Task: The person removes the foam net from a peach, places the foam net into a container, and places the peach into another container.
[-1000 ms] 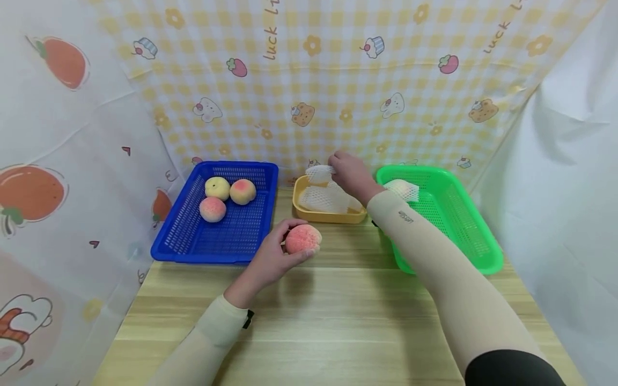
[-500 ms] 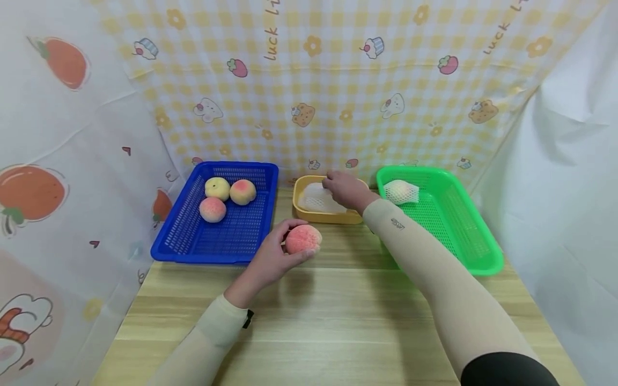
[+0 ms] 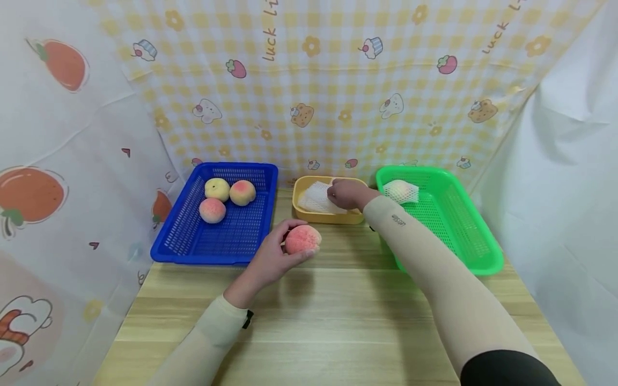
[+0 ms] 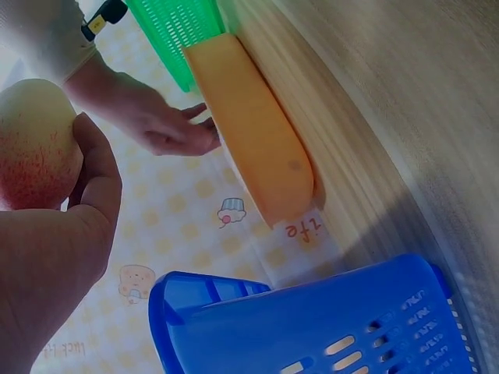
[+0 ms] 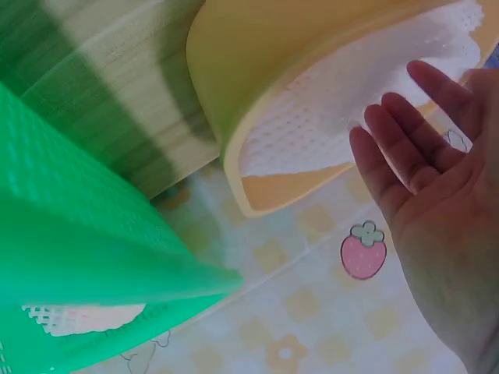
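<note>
My left hand (image 3: 272, 256) grips a pink and cream peach (image 3: 302, 239) above the table, in front of the yellow tray. The left wrist view shows the thumb and fingers round this peach (image 4: 35, 148). White foam fruit nets (image 3: 316, 198) lie in the yellow tray (image 3: 328, 217). Over the tray's right half is my right hand (image 3: 348, 194). From the right wrist, its fingers (image 5: 390, 156) look loosely bent beside the foam nets (image 5: 327, 101), with nothing seen between them. Whether the fingertips touch the nets is unclear.
A blue basket (image 3: 166, 249) on the left holds three peaches (image 3: 213, 209). On the right stands a green basket (image 3: 483, 252) with one netted peach (image 3: 401, 191) at its back left. A patterned cloth (image 3: 309, 80) hangs behind the wooden table (image 3: 328, 332).
A foam net that my right hand held up is now down in the tray. The right hand has lowered, and the nets lie bunched differently. My left hand keeps still with its peach.
</note>
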Motion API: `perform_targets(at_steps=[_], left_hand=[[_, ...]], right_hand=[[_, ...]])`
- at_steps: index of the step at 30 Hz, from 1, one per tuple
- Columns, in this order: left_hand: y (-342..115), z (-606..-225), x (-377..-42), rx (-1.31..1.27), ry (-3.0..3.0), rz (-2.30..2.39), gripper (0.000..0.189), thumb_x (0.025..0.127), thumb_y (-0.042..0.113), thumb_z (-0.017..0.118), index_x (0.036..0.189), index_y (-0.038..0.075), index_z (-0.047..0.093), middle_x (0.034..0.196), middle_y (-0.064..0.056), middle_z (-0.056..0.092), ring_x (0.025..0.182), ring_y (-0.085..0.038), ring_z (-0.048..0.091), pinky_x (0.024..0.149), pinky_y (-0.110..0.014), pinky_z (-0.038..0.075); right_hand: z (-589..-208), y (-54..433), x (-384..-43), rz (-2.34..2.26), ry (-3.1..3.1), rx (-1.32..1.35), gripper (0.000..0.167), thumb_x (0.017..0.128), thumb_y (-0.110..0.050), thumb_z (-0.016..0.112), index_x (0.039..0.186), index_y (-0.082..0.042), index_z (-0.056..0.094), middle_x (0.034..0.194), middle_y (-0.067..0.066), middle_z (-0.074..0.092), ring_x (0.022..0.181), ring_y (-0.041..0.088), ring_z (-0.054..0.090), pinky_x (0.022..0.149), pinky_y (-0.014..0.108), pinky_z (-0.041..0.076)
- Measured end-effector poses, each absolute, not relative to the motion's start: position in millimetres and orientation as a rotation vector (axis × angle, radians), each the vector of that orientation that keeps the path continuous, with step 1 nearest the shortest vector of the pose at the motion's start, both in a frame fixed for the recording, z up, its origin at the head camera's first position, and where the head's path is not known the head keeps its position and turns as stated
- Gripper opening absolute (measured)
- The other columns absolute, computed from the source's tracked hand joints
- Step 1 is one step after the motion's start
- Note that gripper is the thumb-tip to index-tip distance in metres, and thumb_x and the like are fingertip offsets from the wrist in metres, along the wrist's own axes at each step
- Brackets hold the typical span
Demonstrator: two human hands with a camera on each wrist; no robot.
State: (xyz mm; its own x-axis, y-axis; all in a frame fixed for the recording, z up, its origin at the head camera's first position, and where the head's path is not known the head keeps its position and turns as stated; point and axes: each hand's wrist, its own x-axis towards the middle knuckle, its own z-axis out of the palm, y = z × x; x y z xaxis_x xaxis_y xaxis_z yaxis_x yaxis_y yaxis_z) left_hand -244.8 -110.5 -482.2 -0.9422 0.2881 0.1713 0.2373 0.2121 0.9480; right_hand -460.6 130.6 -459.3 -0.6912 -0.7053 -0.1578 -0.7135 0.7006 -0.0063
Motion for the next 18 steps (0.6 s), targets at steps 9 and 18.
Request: perform_targets(at_steps=[9,18], left_hand=[[-112.4,-479.2,-244.2,0.524,2.393,1.892,0.064,0.095,0.021,0.09,0.15,0.012,0.058,0.14,-0.01,0.063,0.12,-0.027,0.068,0.095,-0.04,0.063],[-117.2,-477.5,-245.2,0.501,2.403,1.893,0.064,0.095,0.02,0.09,0.15,0.012,0.058,0.142,-0.009,0.062,0.12,-0.027,0.068,0.096,-0.042,0.063]], right_hand=[[-469.8,115.7,-463.0,0.108,2.768,-1.103,0.041,0.102,-0.011,0.082,0.141,-0.007,0.07,0.131,0.018,0.069,0.114,0.032,0.072,0.101,0.043,0.059],[-478.8,109.5,-471.3,0.064,2.715,-1.03,0.046,0.103,-0.007,0.078,0.148,-0.01,0.068,0.143,0.023,0.065,0.128,0.037,0.067,0.109,0.048,0.055]])
